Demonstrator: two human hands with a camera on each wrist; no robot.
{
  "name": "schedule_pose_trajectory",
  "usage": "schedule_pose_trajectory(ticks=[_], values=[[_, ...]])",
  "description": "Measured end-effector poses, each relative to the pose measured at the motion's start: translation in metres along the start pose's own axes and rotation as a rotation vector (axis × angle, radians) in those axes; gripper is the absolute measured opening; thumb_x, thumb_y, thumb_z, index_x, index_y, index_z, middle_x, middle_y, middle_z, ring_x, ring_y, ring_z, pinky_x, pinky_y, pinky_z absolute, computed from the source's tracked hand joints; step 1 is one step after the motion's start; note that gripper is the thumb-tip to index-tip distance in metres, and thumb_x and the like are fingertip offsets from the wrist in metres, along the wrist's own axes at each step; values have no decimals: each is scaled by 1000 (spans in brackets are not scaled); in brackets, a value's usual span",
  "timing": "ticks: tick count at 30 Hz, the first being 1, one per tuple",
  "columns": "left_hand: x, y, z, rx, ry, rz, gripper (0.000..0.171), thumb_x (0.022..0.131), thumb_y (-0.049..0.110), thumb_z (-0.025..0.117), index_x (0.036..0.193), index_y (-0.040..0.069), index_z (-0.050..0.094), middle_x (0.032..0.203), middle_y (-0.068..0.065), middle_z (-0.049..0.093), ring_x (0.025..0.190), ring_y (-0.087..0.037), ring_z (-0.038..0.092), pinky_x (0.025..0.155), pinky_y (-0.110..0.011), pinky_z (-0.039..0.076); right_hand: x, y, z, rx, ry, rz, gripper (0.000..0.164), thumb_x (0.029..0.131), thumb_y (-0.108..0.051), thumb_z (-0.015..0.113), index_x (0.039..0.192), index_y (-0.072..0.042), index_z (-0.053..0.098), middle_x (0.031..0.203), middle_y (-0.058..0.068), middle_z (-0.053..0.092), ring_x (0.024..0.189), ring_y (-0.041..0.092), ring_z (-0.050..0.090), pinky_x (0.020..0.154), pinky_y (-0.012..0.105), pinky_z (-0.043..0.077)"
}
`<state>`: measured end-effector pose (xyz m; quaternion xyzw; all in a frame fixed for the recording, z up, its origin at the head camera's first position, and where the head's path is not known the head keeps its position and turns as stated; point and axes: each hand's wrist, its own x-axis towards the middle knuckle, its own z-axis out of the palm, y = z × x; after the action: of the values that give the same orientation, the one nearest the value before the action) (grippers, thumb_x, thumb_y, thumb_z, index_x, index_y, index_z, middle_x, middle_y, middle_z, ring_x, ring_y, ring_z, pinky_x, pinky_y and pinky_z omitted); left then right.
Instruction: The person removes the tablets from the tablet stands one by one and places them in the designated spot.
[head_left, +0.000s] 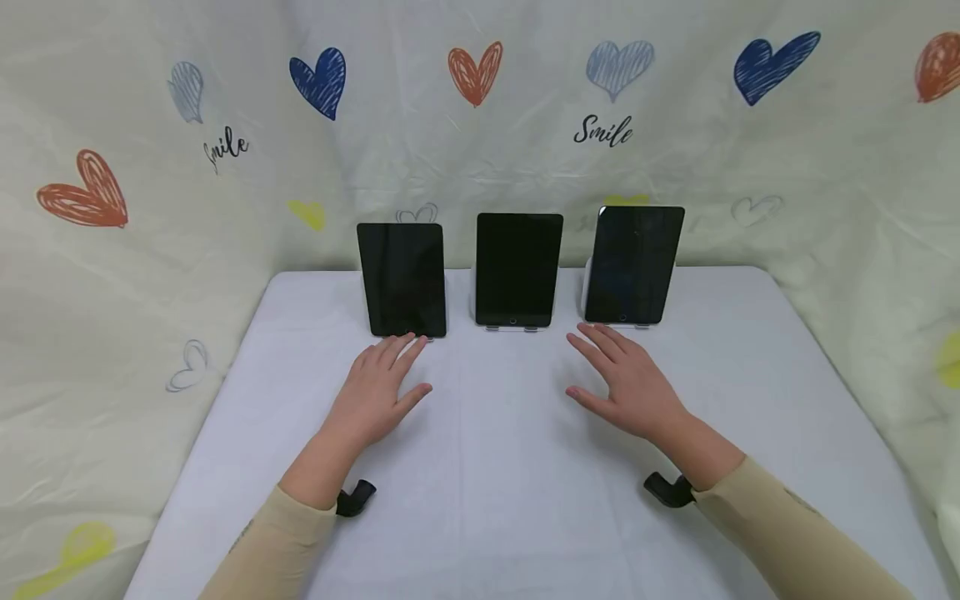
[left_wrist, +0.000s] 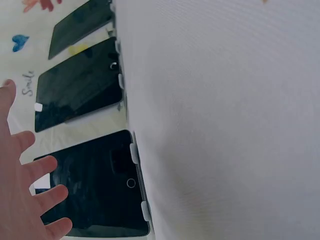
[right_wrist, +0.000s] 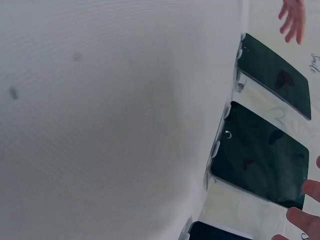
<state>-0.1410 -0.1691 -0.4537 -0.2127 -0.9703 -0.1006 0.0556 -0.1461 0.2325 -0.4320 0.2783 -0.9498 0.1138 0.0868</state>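
Three black tablets stand propped on small stands in a row at the back of the table: a left tablet (head_left: 405, 279), a middle tablet (head_left: 517, 268) and a right tablet (head_left: 634, 263). Their screens are dark. My left hand (head_left: 378, 392) hovers with spread fingers in front of the left tablet, fingertips overlapping its lower edge in the head view. Palm down, my right hand (head_left: 633, 379) reaches toward the right tablet's bottom edge, fingers straight. Neither hand holds anything. In the left wrist view the left fingers (left_wrist: 50, 197) overlap the nearest tablet (left_wrist: 95, 187).
A white cloth covers the table (head_left: 495, 467). Behind it hangs a pale curtain (head_left: 525, 158) printed with hearts and the word Smile. A black wrist piece (head_left: 356, 498) is at the left wrist, and another black piece (head_left: 670, 490) is at the right wrist.
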Motion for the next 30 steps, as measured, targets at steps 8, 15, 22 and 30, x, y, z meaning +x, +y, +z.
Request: schedule_pose_trajectory(ticks=[8, 15, 22, 30], values=[[2, -5, -7, -57, 13, -53, 71, 100, 54, 47, 159, 23, 23, 155, -6, 36, 141, -29, 32, 113, -53, 26, 17, -7, 5, 60, -4, 15, 76, 91, -53, 63, 153, -18, 38, 152, 11, 43, 139, 35, 37, 109, 58, 32], [5, -9, -9, -93, 28, -87, 72, 100, 54, 48, 160, 23, 21, 154, -7, 37, 141, -30, 32, 113, -55, 27, 28, -11, 9, 82, -24, 48, 74, 92, -54, 62, 153, -17, 40, 150, 11, 45, 137, 35, 40, 109, 58, 32], [8, -14, -14, -131, 42, -129, 71, 101, 56, 43, 159, 22, 21, 155, -10, 36, 141, -32, 32, 112, -55, 28, 38, -15, 12, 113, -56, 89, 74, 94, -56, 58, 155, -19, 36, 151, 11, 43, 137, 34, 39, 111, 58, 30], [12, -24, -20, -152, 76, -178, 69, 102, 52, 46, 159, 19, 25, 155, -13, 36, 141, -34, 33, 112, -56, 27, 53, -23, 18, 146, -72, 129, 75, 95, -63, 51, 155, -20, 35, 152, 11, 43, 139, 33, 38, 112, 56, 29]])
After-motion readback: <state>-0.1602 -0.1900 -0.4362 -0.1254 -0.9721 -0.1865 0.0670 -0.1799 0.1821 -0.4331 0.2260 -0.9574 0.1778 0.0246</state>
